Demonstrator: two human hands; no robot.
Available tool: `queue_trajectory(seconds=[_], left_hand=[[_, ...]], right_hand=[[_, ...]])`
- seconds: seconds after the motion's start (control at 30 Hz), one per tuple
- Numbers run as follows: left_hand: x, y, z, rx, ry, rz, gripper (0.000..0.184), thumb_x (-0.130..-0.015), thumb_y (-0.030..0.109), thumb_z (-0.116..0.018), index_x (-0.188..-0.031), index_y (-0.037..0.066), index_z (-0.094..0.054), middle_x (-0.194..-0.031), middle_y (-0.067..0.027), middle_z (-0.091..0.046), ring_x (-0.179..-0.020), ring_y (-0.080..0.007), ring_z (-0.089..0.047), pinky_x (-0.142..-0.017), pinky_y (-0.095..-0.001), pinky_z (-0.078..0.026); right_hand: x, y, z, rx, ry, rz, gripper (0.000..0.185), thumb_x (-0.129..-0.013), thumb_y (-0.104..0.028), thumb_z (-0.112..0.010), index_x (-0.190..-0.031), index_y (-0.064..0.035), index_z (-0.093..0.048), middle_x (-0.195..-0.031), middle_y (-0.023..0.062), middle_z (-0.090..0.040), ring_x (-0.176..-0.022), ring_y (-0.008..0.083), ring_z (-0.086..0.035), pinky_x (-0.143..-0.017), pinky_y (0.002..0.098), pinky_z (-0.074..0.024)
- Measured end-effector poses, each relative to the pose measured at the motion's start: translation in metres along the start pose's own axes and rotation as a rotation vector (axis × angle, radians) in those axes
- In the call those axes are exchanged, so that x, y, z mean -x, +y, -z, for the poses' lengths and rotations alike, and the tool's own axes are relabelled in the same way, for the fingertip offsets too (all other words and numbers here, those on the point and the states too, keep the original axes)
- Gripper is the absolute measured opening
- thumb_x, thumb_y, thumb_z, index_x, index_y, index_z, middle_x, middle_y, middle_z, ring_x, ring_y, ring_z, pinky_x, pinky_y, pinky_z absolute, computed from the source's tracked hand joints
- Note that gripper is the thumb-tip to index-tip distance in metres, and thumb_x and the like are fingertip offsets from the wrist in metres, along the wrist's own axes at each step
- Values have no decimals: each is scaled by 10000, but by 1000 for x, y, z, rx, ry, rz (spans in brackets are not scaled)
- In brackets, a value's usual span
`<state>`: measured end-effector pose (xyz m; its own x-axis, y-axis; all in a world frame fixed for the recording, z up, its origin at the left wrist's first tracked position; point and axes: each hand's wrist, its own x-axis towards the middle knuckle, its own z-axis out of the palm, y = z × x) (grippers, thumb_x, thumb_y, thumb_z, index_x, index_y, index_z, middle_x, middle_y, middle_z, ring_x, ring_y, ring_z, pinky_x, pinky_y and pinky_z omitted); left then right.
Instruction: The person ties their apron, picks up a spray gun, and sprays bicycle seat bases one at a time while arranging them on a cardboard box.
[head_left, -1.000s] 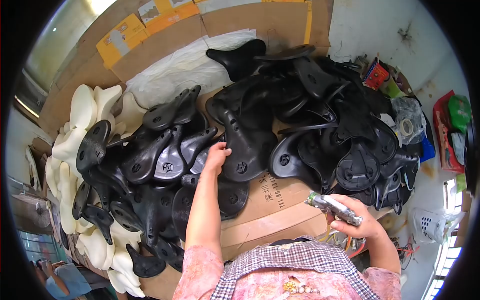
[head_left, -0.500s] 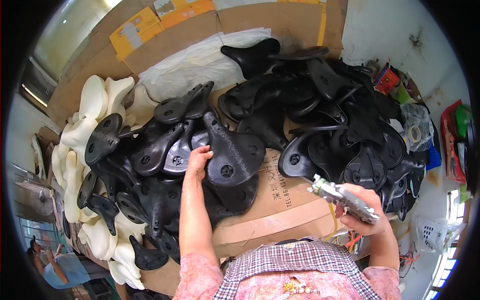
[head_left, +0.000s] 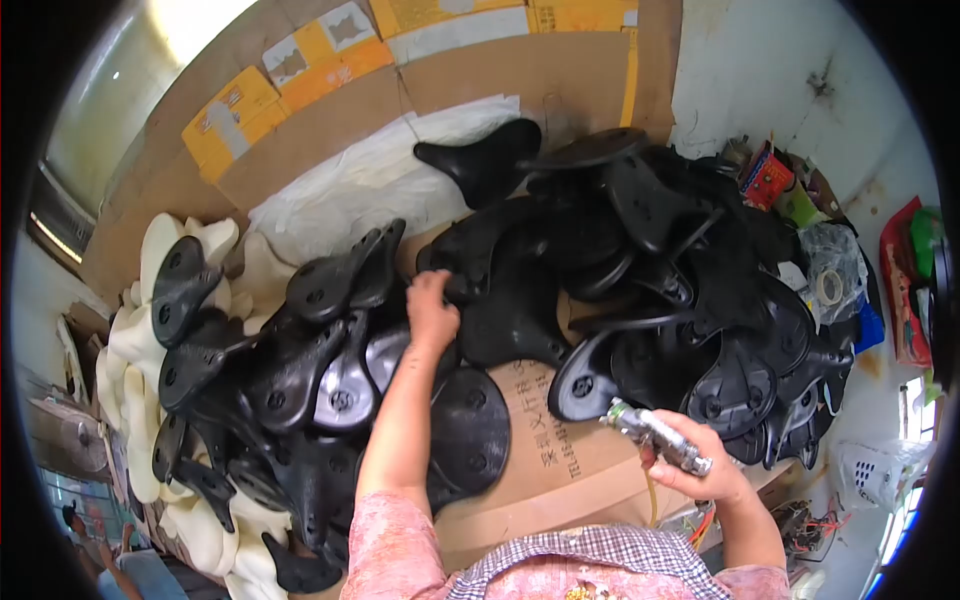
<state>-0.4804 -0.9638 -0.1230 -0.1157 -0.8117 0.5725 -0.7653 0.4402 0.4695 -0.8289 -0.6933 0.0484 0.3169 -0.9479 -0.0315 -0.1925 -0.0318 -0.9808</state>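
Note:
My right hand (head_left: pixel 700 462) is wrapped round a worn metallic hand tool (head_left: pixel 660 437), its greenish tip pointing up and left over the cardboard. My left hand (head_left: pixel 432 308) reaches forward to the middle of the pile, fingers bent at the edge of a black saddle-shaped shell (head_left: pixel 465 250); whether it grips the shell is unclear. Just right of that hand lies another black shell (head_left: pixel 515 315). Below it, a rounded black shell (head_left: pixel 470 430) rests on the printed cardboard (head_left: pixel 540 440). More black shells (head_left: pixel 285 390) are heaped to the left.
Cream-coloured shells (head_left: pixel 130 375) are stacked at the far left. Black shells (head_left: pixel 740 385) also crowd the right side. Plastic bags (head_left: pixel 835 270) and a red packet (head_left: pixel 766 178) lie by the right wall. Another person (head_left: pixel 130 565) is at the lower left.
The shell my left hand held half a second ago is no longer in that place. My left hand has moved up to the shells behind. The tool remains in my right hand; the view has shifted.

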Motion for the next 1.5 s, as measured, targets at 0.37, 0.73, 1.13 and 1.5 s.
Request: queue_trajectory(seconds=[0.37, 0.73, 1.13, 1.5], left_hand=[[-78, -47, -64, -231, -356, 353, 405, -756, 50, -561, -1151, 88, -642, -1239, -91, -578, -1218, -386, -434, -990, -473, -392], [-60, -3, 66, 579, 59, 401, 250, -854, 74, -613, -1070, -49, -635, -952, -122, -693, -839, -201, -654, -766, -325, -509], [86, 8, 120, 916, -23, 1175, 262, -838, 42, -657, -1088, -31, -633, -968, -106, -681, -824, -184, -644, -777, -313, -518], [36, -41, 149, 1464, 513, 743, 278, -897, 330, -623, -958, 59, -626, -1014, -119, -653, -883, -265, -641, -780, -385, -536]], right_hand=[[-43, -1, 8, -23, -19, 21, 600, -783, -119, -740, -1299, 25, -470, -945, 101, -654, -826, 148, -654, -768, 280, -516], [-25, -6, 2, 34, -28, 86, 578, -774, -95, -738, -1279, 32, -487, -893, 100, -661, -769, 160, -658, -712, 274, -519], [7, -60, -19, -17, 82, 329, 545, -738, -57, -727, -1233, 56, -531, -860, 141, -659, -689, 155, -636, -658, 276, -520], [19, -21, 2, -14, -16, 57, 646, -785, -129, -733, -1323, 53, -426, -929, 122, -637, -813, 163, -625, -761, 300, -513]])
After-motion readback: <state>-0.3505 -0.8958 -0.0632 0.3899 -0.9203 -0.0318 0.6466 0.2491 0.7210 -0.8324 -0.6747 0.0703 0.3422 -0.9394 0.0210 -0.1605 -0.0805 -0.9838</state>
